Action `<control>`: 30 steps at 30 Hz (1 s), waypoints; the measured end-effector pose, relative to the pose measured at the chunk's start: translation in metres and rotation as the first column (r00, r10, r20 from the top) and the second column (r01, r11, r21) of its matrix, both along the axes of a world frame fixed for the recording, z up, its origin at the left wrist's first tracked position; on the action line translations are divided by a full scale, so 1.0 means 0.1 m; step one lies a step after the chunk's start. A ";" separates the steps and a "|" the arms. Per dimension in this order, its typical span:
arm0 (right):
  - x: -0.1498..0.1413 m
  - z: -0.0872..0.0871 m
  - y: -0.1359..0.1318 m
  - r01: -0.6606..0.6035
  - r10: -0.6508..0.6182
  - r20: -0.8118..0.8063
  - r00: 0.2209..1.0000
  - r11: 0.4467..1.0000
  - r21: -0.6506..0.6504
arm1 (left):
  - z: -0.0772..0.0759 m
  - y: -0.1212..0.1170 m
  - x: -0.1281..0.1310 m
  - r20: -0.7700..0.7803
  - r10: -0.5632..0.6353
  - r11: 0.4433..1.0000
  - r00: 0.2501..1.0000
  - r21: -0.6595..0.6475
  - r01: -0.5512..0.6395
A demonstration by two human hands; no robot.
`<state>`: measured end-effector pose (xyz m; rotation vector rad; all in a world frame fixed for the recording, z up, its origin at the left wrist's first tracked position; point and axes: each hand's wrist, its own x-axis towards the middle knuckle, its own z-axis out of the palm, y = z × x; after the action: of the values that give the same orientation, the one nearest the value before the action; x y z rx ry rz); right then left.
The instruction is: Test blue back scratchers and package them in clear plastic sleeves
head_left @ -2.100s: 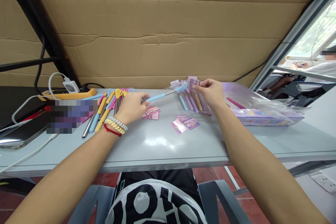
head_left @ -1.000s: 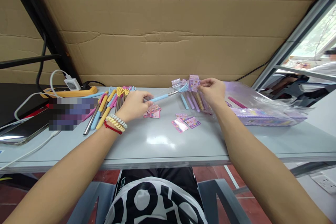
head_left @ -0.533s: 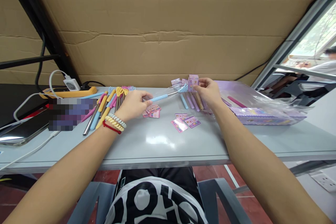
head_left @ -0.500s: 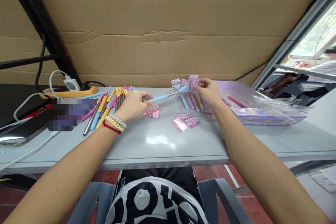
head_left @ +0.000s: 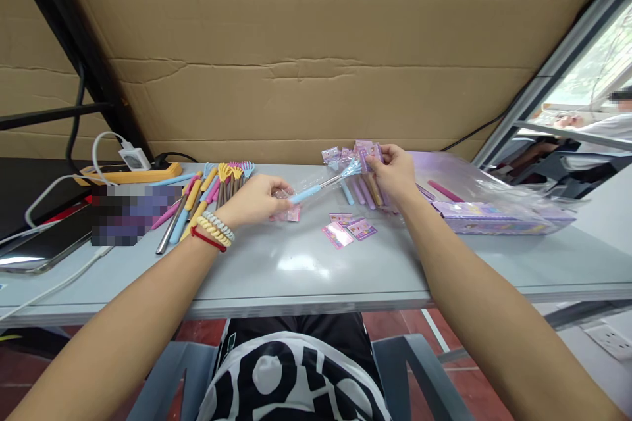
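My left hand (head_left: 254, 199) is closed on the open end of a clear plastic sleeve that holds a blue back scratcher (head_left: 323, 184), which lies slanted above the grey table (head_left: 296, 270). My right hand (head_left: 395, 172) pinches the sleeve's far end together with a small purple card (head_left: 368, 152) by the scratcher's claw. Under my right hand lies a row of bagged scratchers (head_left: 365, 191).
A pile of loose coloured scratchers (head_left: 207, 197) lies to the left. Purple and pink cards (head_left: 348, 230) sit on the table's middle. A clear bag over a purple box (head_left: 488, 214) is at right. A power strip (head_left: 128, 174), cables and a phone (head_left: 44, 243) are at far left.
The scratcher has slid deeper into the clear sleeve; my left hand has slipped off its handle onto the sleeve's open end. My right hand stays at the claw end with the card.
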<state>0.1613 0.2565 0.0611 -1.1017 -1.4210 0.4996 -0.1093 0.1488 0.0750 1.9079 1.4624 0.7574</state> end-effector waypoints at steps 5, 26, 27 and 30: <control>-0.03 -0.01 -0.03 -0.034 0.034 0.007 0.999 0.996 0.077 | -0.02 -0.02 0.01 0.161 -0.226 0.944 0.961 -0.208 0.257; -0.70 -0.13 -0.67 -0.801 0.842 0.264 0.471 0.533 -0.272 | -0.24 0.16 0.11 0.696 0.040 0.999 0.717 -0.016 -0.041; -0.70 -0.13 -0.67 -0.783 0.823 0.271 0.499 0.562 -0.267 | -0.24 0.15 0.12 0.692 0.048 0.999 0.720 -0.029 -0.039; -0.68 -0.11 -0.66 -0.743 0.790 0.237 0.565 0.613 -0.270 | -0.24 0.14 0.14 0.679 0.038 0.999 0.733 -0.041 -0.014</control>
<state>0.0932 0.1910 0.0497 -0.6130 -2.2118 1.0932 -0.0956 0.1633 0.0506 1.3424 1.0123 1.2715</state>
